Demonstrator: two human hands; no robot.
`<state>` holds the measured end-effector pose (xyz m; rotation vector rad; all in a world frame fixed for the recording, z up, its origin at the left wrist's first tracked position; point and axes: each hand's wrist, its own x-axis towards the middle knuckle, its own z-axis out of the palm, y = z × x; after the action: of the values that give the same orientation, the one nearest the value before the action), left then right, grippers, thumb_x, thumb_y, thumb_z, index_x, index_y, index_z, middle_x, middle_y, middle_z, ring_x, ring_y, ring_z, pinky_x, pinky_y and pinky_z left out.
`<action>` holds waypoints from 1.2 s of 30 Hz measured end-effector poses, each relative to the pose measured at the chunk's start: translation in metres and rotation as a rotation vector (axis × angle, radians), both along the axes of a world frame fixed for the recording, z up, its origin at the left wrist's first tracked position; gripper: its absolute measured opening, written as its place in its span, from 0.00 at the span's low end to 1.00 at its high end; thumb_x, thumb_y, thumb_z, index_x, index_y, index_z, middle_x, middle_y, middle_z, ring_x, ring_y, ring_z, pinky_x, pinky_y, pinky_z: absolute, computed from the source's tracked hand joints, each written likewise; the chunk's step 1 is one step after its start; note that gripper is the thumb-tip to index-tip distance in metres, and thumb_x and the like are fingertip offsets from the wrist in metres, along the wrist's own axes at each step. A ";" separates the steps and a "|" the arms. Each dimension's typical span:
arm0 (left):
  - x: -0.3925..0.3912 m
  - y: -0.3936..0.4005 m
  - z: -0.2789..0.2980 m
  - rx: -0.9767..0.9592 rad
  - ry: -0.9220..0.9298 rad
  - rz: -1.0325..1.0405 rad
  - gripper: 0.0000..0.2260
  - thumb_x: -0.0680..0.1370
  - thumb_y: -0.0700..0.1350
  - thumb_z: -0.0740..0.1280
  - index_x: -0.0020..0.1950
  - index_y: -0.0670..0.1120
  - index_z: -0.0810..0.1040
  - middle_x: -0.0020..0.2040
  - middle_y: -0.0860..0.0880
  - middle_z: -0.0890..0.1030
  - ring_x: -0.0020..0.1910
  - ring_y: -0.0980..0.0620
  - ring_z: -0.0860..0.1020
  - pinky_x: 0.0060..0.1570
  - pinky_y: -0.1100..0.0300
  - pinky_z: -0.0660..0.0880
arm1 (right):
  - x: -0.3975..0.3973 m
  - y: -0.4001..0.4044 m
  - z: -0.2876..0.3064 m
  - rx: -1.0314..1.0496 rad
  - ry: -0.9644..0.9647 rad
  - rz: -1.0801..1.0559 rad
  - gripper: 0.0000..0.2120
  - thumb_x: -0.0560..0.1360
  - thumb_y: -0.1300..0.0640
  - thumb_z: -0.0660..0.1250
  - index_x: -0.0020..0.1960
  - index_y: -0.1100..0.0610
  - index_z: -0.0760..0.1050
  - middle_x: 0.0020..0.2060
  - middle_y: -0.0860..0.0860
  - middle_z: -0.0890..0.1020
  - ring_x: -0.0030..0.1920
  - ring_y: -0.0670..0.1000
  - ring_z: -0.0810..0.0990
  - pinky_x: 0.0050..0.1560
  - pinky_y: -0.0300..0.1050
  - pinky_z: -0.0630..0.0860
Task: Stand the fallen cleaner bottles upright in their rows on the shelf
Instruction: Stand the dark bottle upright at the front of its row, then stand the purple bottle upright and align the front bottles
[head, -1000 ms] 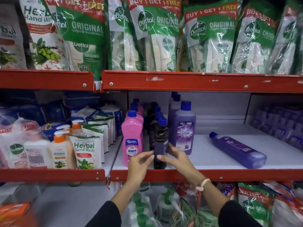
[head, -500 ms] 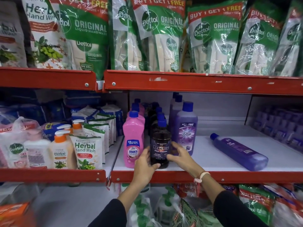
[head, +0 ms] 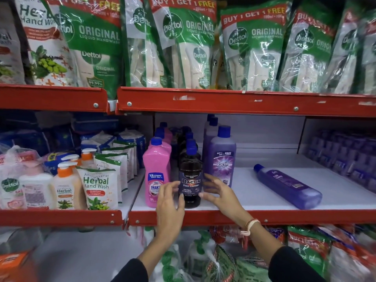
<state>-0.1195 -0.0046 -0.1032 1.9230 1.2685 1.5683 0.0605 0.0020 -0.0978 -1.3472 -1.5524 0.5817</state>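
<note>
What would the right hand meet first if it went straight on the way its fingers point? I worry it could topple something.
Probably the dark Bactin bottle: the right hand points up-left, fingertips apparently at its label, purple Bactin bottle just behind.

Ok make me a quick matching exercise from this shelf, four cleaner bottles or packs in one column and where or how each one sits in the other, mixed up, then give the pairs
Things:
1. dark Bactin bottle
2. pink Shakti bottle
3. blue-purple bottle
4. Dettol pouches

States:
A. lying on its side, alone at the right of the shelf
B. on the shelf above
C. upright between the two hands
D. upright at the front of the leftmost row

Pairs: 1-C, 2-D, 3-A, 4-B
</note>
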 end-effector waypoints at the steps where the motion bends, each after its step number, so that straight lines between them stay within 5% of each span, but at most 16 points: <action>1: 0.005 -0.003 0.002 0.052 0.005 -0.002 0.14 0.76 0.39 0.65 0.60 0.49 0.73 0.55 0.52 0.73 0.53 0.56 0.75 0.59 0.55 0.75 | 0.007 -0.003 0.002 0.003 -0.001 -0.006 0.31 0.69 0.53 0.75 0.70 0.51 0.68 0.58 0.48 0.80 0.57 0.46 0.80 0.58 0.41 0.77; 5: 0.044 -0.005 0.012 0.079 0.078 -0.159 0.07 0.76 0.41 0.65 0.54 0.46 0.76 0.51 0.51 0.75 0.50 0.54 0.77 0.55 0.57 0.75 | 0.050 -0.016 0.015 0.021 -0.033 -0.079 0.22 0.70 0.54 0.74 0.62 0.54 0.76 0.54 0.49 0.84 0.54 0.47 0.82 0.57 0.40 0.79; 10: 0.126 0.007 0.014 -0.059 0.143 -0.275 0.07 0.76 0.41 0.66 0.52 0.43 0.79 0.52 0.46 0.81 0.52 0.51 0.79 0.57 0.56 0.74 | 0.128 -0.032 0.030 -0.001 -0.152 -0.253 0.12 0.72 0.52 0.72 0.53 0.55 0.83 0.49 0.47 0.86 0.47 0.43 0.83 0.43 0.22 0.72; 14: 0.208 0.015 0.016 -0.214 0.193 -0.384 0.09 0.76 0.42 0.65 0.54 0.42 0.80 0.55 0.44 0.82 0.53 0.50 0.80 0.56 0.60 0.74 | 0.201 -0.040 0.036 -0.016 -0.298 -0.440 0.08 0.75 0.59 0.67 0.50 0.58 0.84 0.50 0.54 0.86 0.51 0.52 0.83 0.50 0.41 0.73; 19: 0.290 0.034 0.020 -0.467 0.254 -0.368 0.14 0.76 0.49 0.64 0.54 0.40 0.79 0.53 0.39 0.83 0.53 0.41 0.81 0.51 0.55 0.77 | 0.271 -0.029 0.042 -0.292 -0.441 -0.560 0.13 0.78 0.57 0.61 0.39 0.61 0.78 0.46 0.64 0.81 0.49 0.62 0.79 0.48 0.48 0.71; 24: 0.331 0.050 0.019 -0.715 0.196 -0.400 0.20 0.75 0.55 0.66 0.56 0.39 0.77 0.53 0.37 0.83 0.50 0.39 0.83 0.52 0.50 0.81 | 0.303 -0.011 0.047 -0.546 -0.190 -0.461 0.19 0.74 0.50 0.67 0.52 0.67 0.80 0.47 0.61 0.83 0.41 0.55 0.76 0.43 0.43 0.71; 28: 0.340 0.057 0.009 -0.795 0.019 -0.403 0.20 0.71 0.52 0.72 0.57 0.41 0.76 0.54 0.40 0.83 0.50 0.40 0.82 0.50 0.48 0.82 | 0.312 -0.011 0.037 -0.614 0.105 -0.395 0.21 0.66 0.47 0.76 0.49 0.62 0.78 0.39 0.54 0.83 0.37 0.51 0.79 0.33 0.41 0.72; 33: 0.328 0.055 0.010 -0.888 -0.243 -0.506 0.20 0.69 0.42 0.75 0.57 0.37 0.76 0.55 0.37 0.82 0.53 0.38 0.81 0.55 0.40 0.78 | 0.297 -0.012 0.030 -0.508 0.251 -0.335 0.24 0.65 0.55 0.79 0.54 0.69 0.77 0.41 0.61 0.85 0.35 0.56 0.82 0.33 0.42 0.78; 36: 0.311 0.049 0.011 -0.810 -0.343 -0.558 0.13 0.68 0.38 0.76 0.51 0.40 0.79 0.48 0.41 0.84 0.45 0.43 0.83 0.47 0.50 0.81 | 0.284 -0.023 0.029 -0.407 0.333 -0.305 0.22 0.62 0.58 0.80 0.51 0.67 0.79 0.39 0.59 0.86 0.34 0.54 0.84 0.34 0.43 0.80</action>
<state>0.1918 0.0446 -0.0918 1.2554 0.8973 0.8484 0.3447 -0.0212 -0.0686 -1.6533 -0.9668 0.9069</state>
